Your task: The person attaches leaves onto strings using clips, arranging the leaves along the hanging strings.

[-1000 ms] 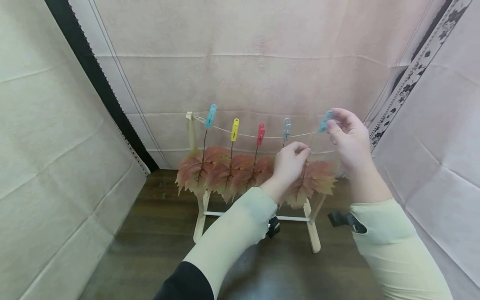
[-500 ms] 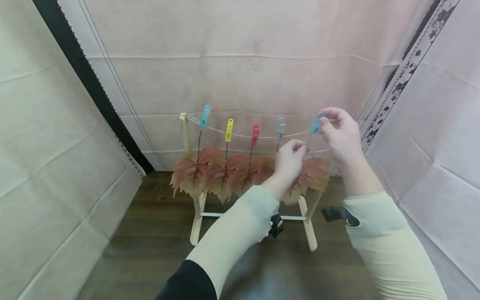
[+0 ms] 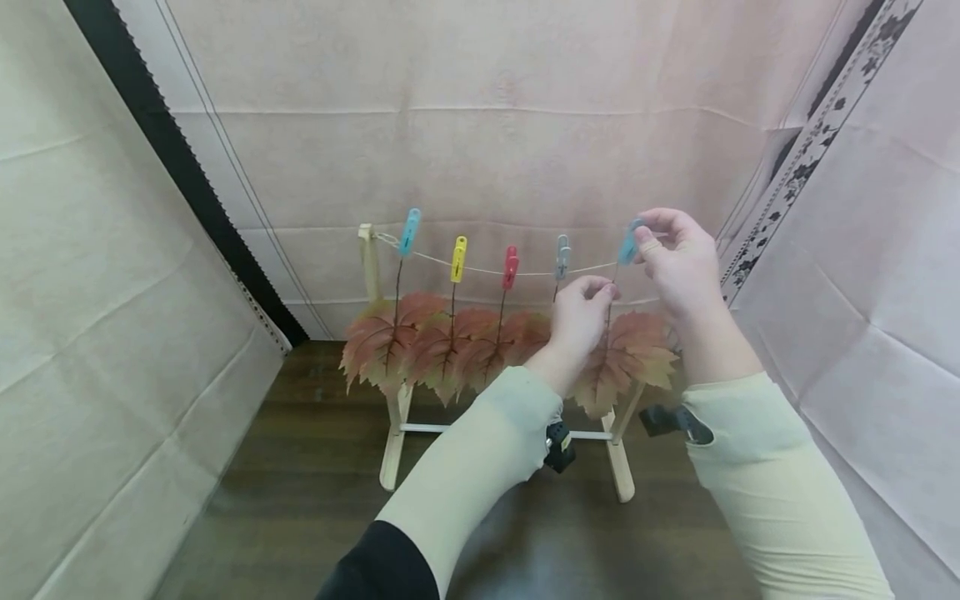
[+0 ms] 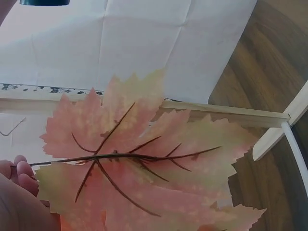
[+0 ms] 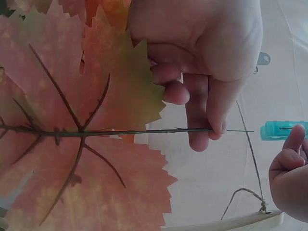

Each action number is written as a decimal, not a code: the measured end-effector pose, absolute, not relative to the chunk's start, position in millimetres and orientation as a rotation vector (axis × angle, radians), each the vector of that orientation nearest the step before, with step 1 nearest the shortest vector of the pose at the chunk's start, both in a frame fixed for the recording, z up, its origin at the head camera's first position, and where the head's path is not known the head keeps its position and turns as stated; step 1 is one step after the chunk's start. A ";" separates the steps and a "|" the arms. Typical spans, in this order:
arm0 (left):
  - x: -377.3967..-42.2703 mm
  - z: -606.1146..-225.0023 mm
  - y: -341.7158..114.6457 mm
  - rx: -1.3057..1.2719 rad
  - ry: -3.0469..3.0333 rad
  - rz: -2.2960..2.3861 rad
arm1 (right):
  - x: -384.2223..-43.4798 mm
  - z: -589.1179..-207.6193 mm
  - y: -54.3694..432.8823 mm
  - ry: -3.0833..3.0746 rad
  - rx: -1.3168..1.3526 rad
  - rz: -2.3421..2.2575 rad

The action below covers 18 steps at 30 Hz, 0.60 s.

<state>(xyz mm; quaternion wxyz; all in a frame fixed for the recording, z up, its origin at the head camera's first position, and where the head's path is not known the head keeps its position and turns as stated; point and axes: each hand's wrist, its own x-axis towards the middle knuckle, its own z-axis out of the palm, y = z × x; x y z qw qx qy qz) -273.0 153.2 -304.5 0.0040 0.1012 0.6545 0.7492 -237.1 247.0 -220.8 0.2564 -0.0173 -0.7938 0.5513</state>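
My left hand [image 3: 577, 321] pinches the dark stem of a red-and-yellow artificial maple leaf [image 4: 144, 159] between thumb and fingers. The leaf hangs below that hand, and its thin stem tip crosses the string [image 5: 252, 159] in the right wrist view. My right hand [image 3: 686, 258] pinches a light-blue clothespin [image 5: 279, 131] just beyond the stem tip, close to the string. Whether its jaws are spread cannot be made out. Left along the string, a blue clothespin [image 3: 410, 232], a yellow one [image 3: 459, 260], a red one [image 3: 511, 267] and a grey-blue one [image 3: 562, 257] hold leaf stems.
The string is tied to a wooden rack with a left post [image 3: 370, 262], feet [image 3: 619, 471] and a white crossbar [image 3: 427, 429]. It stands on a dark wooden surface [image 3: 300, 500]. Pale cloth [image 3: 510, 167] hangs behind and on both sides.
The right hand has brought the blue clothespin slightly left, nearer the stem tip. The left hand still pinches the stem, and the leaf has shifted a little. The head view has moved slightly.
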 end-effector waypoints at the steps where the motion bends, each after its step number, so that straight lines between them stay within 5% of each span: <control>1: -273.5 -304.9 154.2 0.297 2.043 2.358 | -237.7 -221.0 246.8 -2.153 -0.050 1.505; 18: -276.5 -303.8 159.4 0.244 2.010 2.368 | -248.5 -221.4 246.3 -2.358 -0.150 1.434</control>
